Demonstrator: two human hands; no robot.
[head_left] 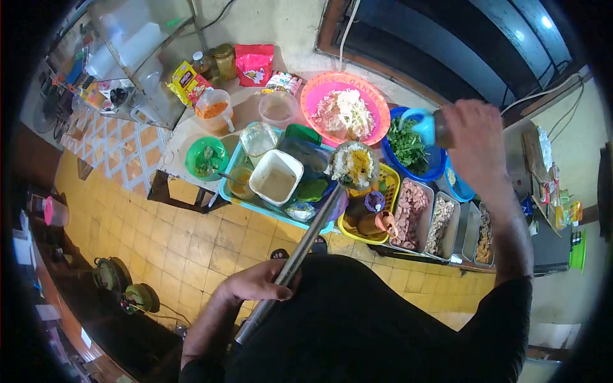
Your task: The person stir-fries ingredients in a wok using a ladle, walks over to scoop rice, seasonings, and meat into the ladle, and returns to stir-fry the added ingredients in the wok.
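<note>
My left hand is closed around the long metal handle of a ladle. The ladle's bowl holds white rice with a yellow-brown seasoning on it, above the table's middle. My right hand is raised at the right, its fingers wrapped round a dark bottle with a light-blue top. That bottle lies tilted, top to the left, over a blue basin of chopped green leaves. Left of the basin stands a pink basin with pale shredded food.
A yellow basket with bottles stands beside metal trays of chopped meat. A light-blue tray carries a white square tub. A green bowl and a measuring jug stand left. Gas cylinders are on the floor.
</note>
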